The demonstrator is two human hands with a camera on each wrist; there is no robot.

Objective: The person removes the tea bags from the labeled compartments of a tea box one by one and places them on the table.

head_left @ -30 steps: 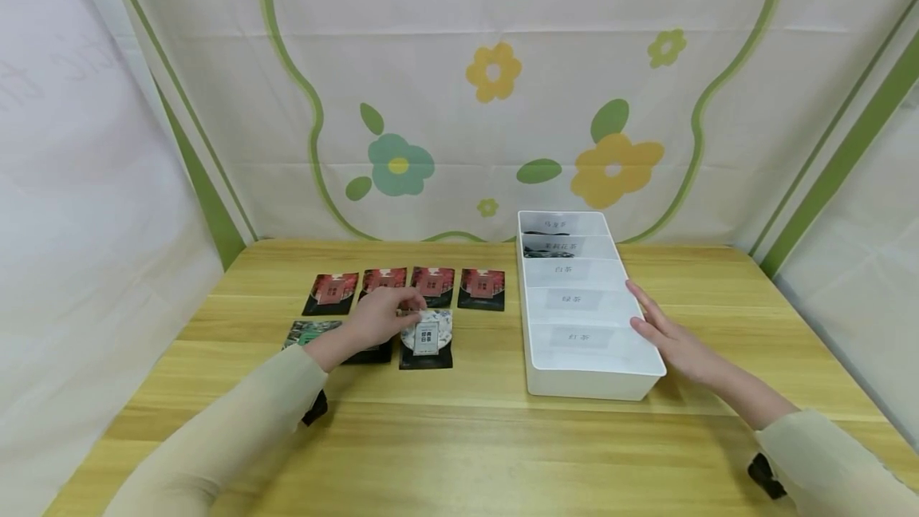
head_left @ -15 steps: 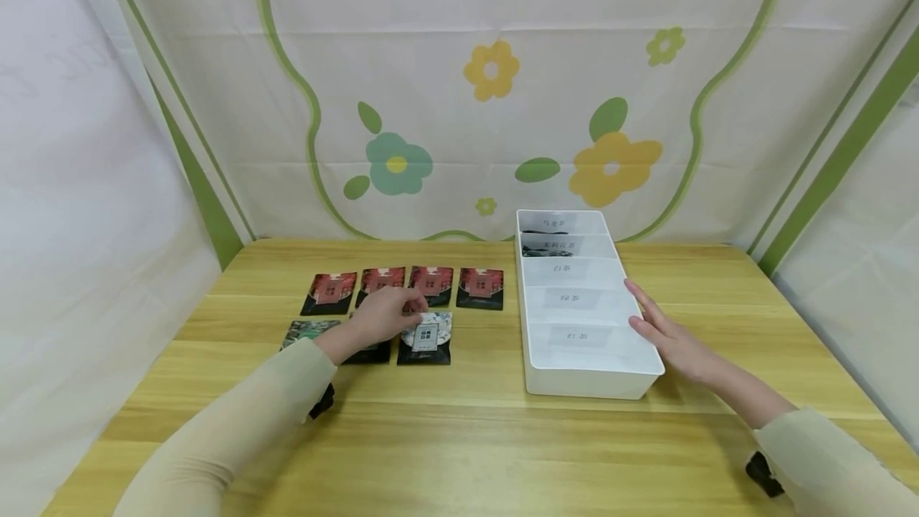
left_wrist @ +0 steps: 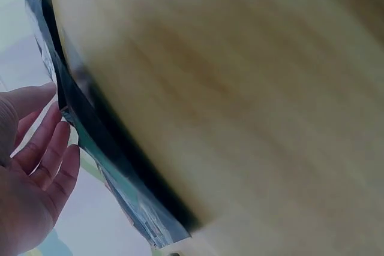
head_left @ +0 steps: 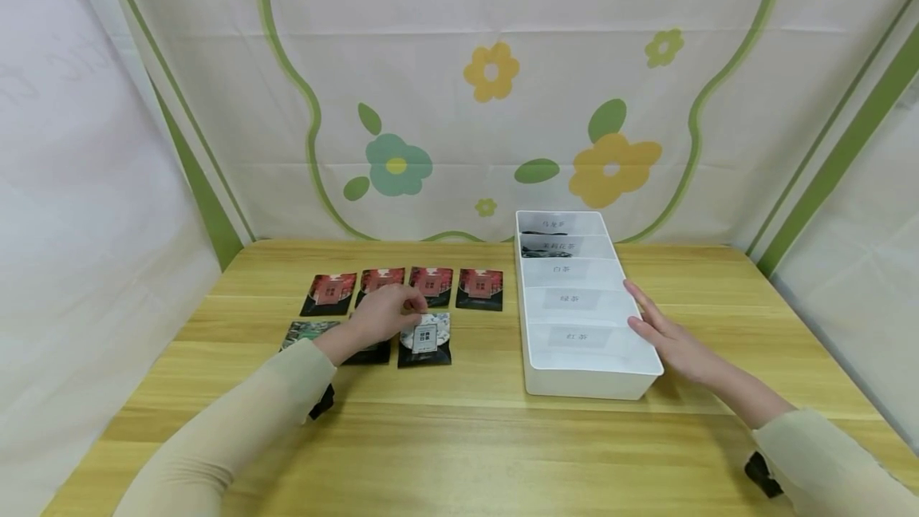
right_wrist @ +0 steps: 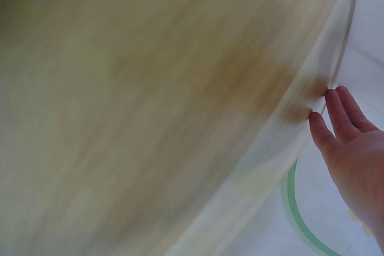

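Note:
My left hand (head_left: 384, 314) is over the front row of packets, thumb and index finger pinching the upper edge of a black-and-white tea packet (head_left: 425, 339). That packet lies on the table, printed side up. In the left wrist view, the thumb and fingertips of the hand (left_wrist: 39, 172) meet a dark packet edge. My right hand (head_left: 673, 345) rests against the right side of a long white divided box (head_left: 585, 384), its thumb near the rim. The right wrist view shows fairly straight fingers (right_wrist: 339, 115) touching the box wall.
Red-and-black packets (head_left: 479, 290) form a row behind. A green-patterned packet (head_left: 309, 331) and a mostly hidden dark packet (head_left: 372, 353) lie by my left forearm. The box's far compartments hold dark packets (head_left: 546, 251); its compartments bear labels. A flowered cloth (head_left: 431, 102) hangs behind the table.
The black-and-white packet has shifted very slightly under my left fingers. My left hand has barely moved, and my right hand stays against the box.

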